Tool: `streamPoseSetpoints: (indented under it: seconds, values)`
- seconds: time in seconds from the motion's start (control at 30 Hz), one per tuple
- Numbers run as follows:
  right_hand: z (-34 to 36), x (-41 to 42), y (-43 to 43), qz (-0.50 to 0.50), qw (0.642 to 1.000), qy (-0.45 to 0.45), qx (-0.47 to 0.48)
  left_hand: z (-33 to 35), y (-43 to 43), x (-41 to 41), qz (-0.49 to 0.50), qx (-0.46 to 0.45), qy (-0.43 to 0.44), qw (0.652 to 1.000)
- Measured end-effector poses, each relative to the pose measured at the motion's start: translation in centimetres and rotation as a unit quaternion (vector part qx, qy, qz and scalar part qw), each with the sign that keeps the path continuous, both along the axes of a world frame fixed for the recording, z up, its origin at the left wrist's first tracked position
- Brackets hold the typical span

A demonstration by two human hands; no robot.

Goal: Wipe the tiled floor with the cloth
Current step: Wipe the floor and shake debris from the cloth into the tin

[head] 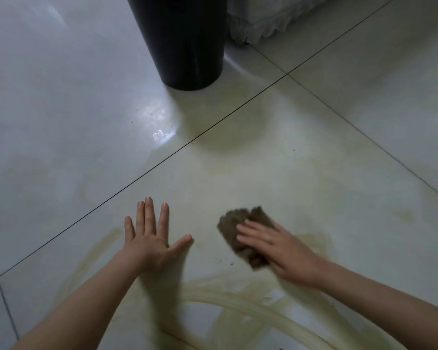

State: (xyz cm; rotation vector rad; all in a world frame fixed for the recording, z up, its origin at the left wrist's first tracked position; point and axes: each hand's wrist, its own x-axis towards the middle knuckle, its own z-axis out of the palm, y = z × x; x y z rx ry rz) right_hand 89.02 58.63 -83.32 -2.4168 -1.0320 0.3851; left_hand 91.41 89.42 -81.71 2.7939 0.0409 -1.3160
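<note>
A crumpled brown cloth [240,221] lies on the pale tiled floor [276,160]. My right hand [278,248] presses flat on the cloth with straight fingers, covering its near right part. To its left, my left hand [152,233] rests palm down on the tile with fingers spread, holding nothing. Yellowish smeared streaks [238,304] curve over the floor between and below my forearms.
A black cylindrical bin [185,39] stands on the floor at the top centre. White lacy fabric [263,16] hangs down behind it at the top right. Dark grout lines [213,125] cross the tiles diagonally. A fainter yellow stain [405,215] marks the tile at right.
</note>
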Motion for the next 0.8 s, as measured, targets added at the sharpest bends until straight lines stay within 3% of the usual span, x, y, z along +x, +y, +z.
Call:
streamPoseSetpoints:
  seconds: [0.07,0.1,0.13,0.2,0.3,0.37,0.43,0.53,0.6,0.67,0.73,0.8]
  values:
    - [1.4,1.3,-1.2,0.067,0.997,0.022,0.000,0.1,-0.1,-0.1,0.000,0.001,0.003,1.000]
    - [1.9,3.2,-1.9,0.054,0.998,0.013,0.004,0.2,-0.2,-0.1,0.000,0.001,0.001,1.000]
    - [2.2,5.6,-2.8,0.010,1.000,0.006,0.005,0.1,-0.1,-0.1,-0.001,0.000,-0.002,1.000]
    - [2.4,11.5,-5.7,-0.167,0.986,-0.010,0.005,0.0,0.0,0.0,-0.001,-0.001,-0.006,1.000]
    - [1.3,16.9,-9.2,-0.389,0.919,0.012,-0.060,-0.2,-0.1,0.1,-0.004,-0.002,-0.007,1.000]
    - [-0.3,17.4,-6.9,-0.453,0.887,-0.007,-0.085,-0.3,0.0,0.0,-0.009,-0.001,-0.011,1.000]
    - [-1.3,16.2,-1.8,-0.438,0.896,-0.049,-0.049,-0.5,0.1,-0.2,-0.008,-0.001,-0.008,1.000]
    - [-2.3,11.0,4.9,-0.332,0.939,-0.083,0.024,-0.8,0.3,-0.2,-0.009,-0.001,-0.010,1.000]
    - [-1.5,6.8,7.0,-0.132,0.988,-0.053,0.053,-0.8,0.4,0.0,-0.011,0.001,-0.010,1.000]
    - [-0.9,6.9,5.6,0.047,0.998,-0.030,0.043,-0.5,0.3,0.2,-0.015,-0.001,-0.004,1.000]
    - [-0.5,10.6,3.8,0.010,0.999,0.005,0.038,-0.3,0.1,0.2,-0.012,-0.007,0.001,1.000]
    - [-0.5,15.9,2.8,-0.146,0.989,-0.020,0.022,-0.4,0.1,0.1,-0.015,-0.009,-0.001,1.000]
